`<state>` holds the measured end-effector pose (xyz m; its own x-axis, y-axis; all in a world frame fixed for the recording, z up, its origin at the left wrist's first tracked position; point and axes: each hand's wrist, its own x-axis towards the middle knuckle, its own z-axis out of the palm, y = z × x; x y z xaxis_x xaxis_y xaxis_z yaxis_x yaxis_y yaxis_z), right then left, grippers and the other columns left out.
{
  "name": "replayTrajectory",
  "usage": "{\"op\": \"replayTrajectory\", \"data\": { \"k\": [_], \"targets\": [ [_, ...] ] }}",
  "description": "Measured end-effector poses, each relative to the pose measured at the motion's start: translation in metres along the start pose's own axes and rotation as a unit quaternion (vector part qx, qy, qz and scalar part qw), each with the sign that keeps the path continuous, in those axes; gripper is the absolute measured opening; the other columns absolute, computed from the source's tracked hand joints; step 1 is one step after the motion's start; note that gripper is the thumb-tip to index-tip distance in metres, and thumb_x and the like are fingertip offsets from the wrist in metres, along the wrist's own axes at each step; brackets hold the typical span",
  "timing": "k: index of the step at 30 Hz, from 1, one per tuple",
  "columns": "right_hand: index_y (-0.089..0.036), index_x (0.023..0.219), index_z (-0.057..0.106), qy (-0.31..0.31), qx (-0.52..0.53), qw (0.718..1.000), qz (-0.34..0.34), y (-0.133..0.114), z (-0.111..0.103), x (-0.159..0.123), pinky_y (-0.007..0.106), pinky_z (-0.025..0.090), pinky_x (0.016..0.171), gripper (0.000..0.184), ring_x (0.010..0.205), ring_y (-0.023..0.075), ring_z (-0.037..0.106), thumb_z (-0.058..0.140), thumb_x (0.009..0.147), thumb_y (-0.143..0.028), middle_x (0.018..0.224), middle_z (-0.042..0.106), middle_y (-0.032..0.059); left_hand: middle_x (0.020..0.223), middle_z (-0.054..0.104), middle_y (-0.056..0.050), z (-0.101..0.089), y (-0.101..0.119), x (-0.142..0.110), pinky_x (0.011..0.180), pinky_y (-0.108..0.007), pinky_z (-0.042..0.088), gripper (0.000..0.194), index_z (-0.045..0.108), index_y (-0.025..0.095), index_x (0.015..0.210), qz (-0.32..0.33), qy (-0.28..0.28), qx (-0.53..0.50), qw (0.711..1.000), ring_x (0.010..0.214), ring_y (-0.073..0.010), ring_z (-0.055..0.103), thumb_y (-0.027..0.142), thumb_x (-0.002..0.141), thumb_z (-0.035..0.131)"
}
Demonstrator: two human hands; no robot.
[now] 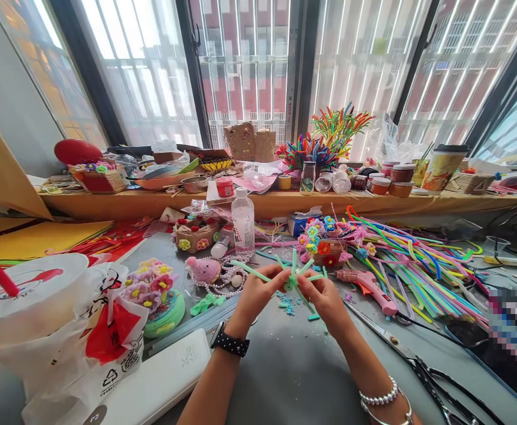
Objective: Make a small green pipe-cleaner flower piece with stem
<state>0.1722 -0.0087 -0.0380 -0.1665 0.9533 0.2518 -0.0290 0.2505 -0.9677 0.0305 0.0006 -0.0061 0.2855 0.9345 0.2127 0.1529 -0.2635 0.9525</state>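
Between my two hands, above the grey table, is a bundle of light green pipe cleaners whose stems fan out from a gathered centre. My left hand pinches it from the left, with one long stem sticking out past the fingers. On the other side my right hand grips it with thumb and fingers closed. Blue-green fuzzy scraps lie on the table just behind and under the hands. A pink glue gun rests right of my right hand, and large scissors lie nearer me.
Loose coloured pipe cleaners spread over the right side. A clear bottle stands behind my left hand, near a flower basket. At left are a white power bank, a bagged drink cup and a fuzzy flower pot.
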Motion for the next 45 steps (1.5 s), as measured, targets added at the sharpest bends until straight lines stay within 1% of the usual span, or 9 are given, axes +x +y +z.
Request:
{"op": "replayTrajectory", "data": {
  "k": [4,7,11,17,22,32,38,42,45],
  "targets": [
    [-0.015,0.070,0.049,0.065,0.022,0.998,-0.014,-0.001,-0.001,0.000,0.018,0.030,0.048,0.025,0.050,0.0065,0.040,0.055,0.070,-0.039,0.055,0.044,-0.0027,0.053,0.047,0.002,-0.001,0.001,0.000,0.049,-0.018,0.038,0.026,0.055,0.011,0.060,-0.045,0.004,-0.025,0.999,0.049,-0.0080,0.047,0.037,0.067,0.055],
    [-0.015,0.068,0.049,0.052,0.032,0.998,-0.022,-0.002,-0.002,0.000,0.018,0.031,0.048,0.023,0.051,0.0066,0.041,0.055,0.071,-0.037,0.055,0.045,-0.0024,0.052,0.047,0.002,0.002,0.000,-0.001,0.046,-0.016,0.037,0.025,0.056,0.011,0.059,-0.071,0.005,-0.061,0.996,0.046,-0.0058,0.044,0.035,0.063,0.060],
    [-0.014,0.067,0.050,0.057,0.039,0.997,-0.015,-0.002,-0.003,0.001,0.018,0.032,0.049,0.024,0.051,0.0063,0.039,0.056,0.070,-0.037,0.054,0.045,-0.0029,0.059,0.054,-0.001,0.009,-0.003,-0.002,0.050,-0.018,0.042,0.024,0.058,0.010,0.062,-0.125,0.018,-0.150,0.981,0.056,-0.0094,0.051,0.033,0.058,0.065],
    [-0.015,0.071,0.054,0.128,0.023,0.991,-0.003,0.003,-0.005,0.001,0.018,0.033,0.052,0.026,0.056,0.0077,0.042,0.052,0.072,-0.041,0.060,0.048,-0.0014,0.060,0.057,-0.001,0.012,-0.004,0.000,0.057,-0.019,0.046,0.024,0.058,0.010,0.063,-0.153,0.098,-0.217,0.959,0.059,-0.0102,0.056,0.032,0.056,0.067],
    [-0.016,0.085,0.056,0.089,0.066,0.994,0.016,0.000,-0.004,0.000,0.021,0.038,0.060,0.030,0.069,0.0115,0.048,0.053,0.071,-0.042,0.074,0.054,0.0020,0.060,0.057,-0.002,0.012,-0.003,0.000,0.056,-0.019,0.047,0.025,0.058,0.010,0.062,-0.144,0.113,-0.209,0.961,0.058,-0.0105,0.056,0.033,0.057,0.066],
    [-0.014,0.064,0.050,0.070,0.060,0.996,0.006,-0.003,-0.006,0.000,0.018,0.030,0.051,0.025,0.052,0.0067,0.039,0.057,0.069,-0.038,0.055,0.044,-0.0026,0.057,0.055,-0.002,0.011,-0.004,-0.001,0.049,-0.021,0.046,0.027,0.059,0.010,0.062,-0.102,0.023,-0.088,0.991,0.052,-0.0110,0.053,0.035,0.056,0.066],
    [-0.014,0.058,0.045,0.048,0.120,0.991,0.046,-0.004,-0.010,0.001,0.017,0.029,0.050,0.029,0.050,0.0049,0.037,0.059,0.067,-0.038,0.052,0.042,-0.0040,0.055,0.054,-0.001,0.011,0.004,-0.004,0.047,-0.020,0.044,0.024,0.056,0.011,0.058,-0.071,-0.028,-0.091,0.993,0.050,-0.0096,0.051,0.033,0.057,0.065],
    [-0.013,0.056,0.047,0.034,0.092,0.994,0.038,-0.007,-0.009,0.001,0.018,0.029,0.049,0.029,0.049,0.0052,0.037,0.060,0.065,-0.037,0.049,0.042,-0.0038,0.055,0.051,0.001,0.007,0.005,-0.004,0.047,-0.021,0.044,0.023,0.053,0.011,0.055,-0.071,-0.077,-0.097,0.990,0.050,-0.0096,0.052,0.030,0.058,0.066],
    [-0.013,0.055,0.049,0.068,0.065,0.995,0.020,-0.007,-0.008,0.002,0.018,0.030,0.049,0.030,0.049,0.0055,0.037,0.058,0.066,-0.038,0.050,0.044,-0.0028,0.056,0.052,0.001,0.006,0.004,-0.004,0.049,-0.020,0.045,0.023,0.052,0.011,0.056,-0.102,-0.061,-0.119,0.986,0.052,-0.0091,0.052,0.029,0.056,0.067]
  ]
}}
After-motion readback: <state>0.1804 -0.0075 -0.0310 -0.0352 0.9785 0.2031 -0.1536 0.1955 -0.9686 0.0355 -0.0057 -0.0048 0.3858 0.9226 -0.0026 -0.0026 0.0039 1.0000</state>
